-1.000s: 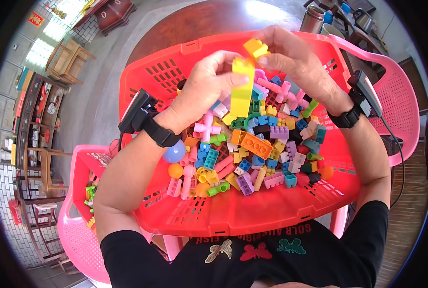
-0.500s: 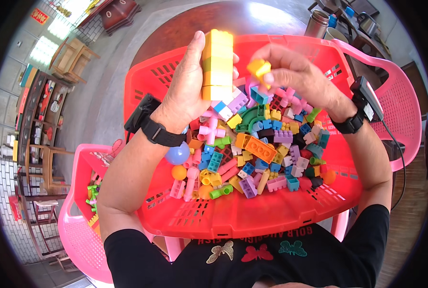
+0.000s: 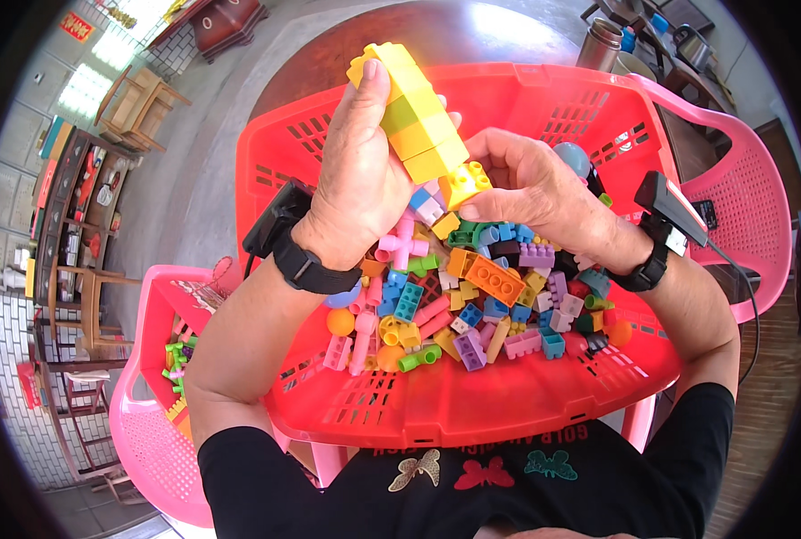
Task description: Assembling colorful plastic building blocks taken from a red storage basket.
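My left hand (image 3: 357, 166) grips a stack of yellow building bricks (image 3: 418, 121), tilted so that its lower end points toward my right hand. Between the thumb and fingers of my right hand (image 3: 531, 193) is a small yellow brick (image 3: 465, 185), its round studs showing. This brick touches the stack's lower end; whether it is pressed on cannot be made out. Both hands are over a red basket (image 3: 418, 404) with slotted walls. Inside it lie mixed loose bricks, among them an orange brick (image 3: 493, 281), a purple brick (image 3: 470, 350) and a pink connector piece (image 3: 404, 242).
Pink plastic chairs stand on both sides, the right chair (image 3: 751, 193) and the left chair (image 3: 162, 467). A second red basket (image 3: 162, 301) with pieces rests at the left. Beyond the big basket are a round brown table (image 3: 356, 54) and a metal flask (image 3: 600, 45).
The yellow stack has tipped from upright to a slant. My right hand has come left and down, bringing its yellow brick against the stack's lower end.
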A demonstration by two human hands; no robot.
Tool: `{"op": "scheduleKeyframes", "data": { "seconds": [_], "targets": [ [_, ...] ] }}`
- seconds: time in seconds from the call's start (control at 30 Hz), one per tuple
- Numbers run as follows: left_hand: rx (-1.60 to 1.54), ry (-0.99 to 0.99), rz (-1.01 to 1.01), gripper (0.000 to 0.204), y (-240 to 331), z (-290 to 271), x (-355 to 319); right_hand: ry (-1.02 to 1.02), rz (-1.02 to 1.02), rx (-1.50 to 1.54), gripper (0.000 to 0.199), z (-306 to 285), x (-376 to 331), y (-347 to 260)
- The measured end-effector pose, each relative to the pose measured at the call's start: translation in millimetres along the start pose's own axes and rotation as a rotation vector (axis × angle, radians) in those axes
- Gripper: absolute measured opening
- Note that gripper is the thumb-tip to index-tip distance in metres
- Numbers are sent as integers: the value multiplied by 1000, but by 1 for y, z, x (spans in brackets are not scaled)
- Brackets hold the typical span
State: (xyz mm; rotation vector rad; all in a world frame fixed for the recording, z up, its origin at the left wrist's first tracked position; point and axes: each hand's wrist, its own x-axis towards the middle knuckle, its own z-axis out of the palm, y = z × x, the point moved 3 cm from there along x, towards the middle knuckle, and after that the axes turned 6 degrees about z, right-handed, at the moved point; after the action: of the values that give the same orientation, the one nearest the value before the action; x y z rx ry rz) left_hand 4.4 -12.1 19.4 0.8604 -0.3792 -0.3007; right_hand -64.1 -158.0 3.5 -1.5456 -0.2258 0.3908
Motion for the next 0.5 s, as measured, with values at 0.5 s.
{"op": "scheduleKeyframes", "data": {
  "seconds": [0.5],
  "targets": [
    [100, -226, -42, 31, 0, 6, -7, 326, -210, -258, 32, -28, -10, -25]
  ]
}}
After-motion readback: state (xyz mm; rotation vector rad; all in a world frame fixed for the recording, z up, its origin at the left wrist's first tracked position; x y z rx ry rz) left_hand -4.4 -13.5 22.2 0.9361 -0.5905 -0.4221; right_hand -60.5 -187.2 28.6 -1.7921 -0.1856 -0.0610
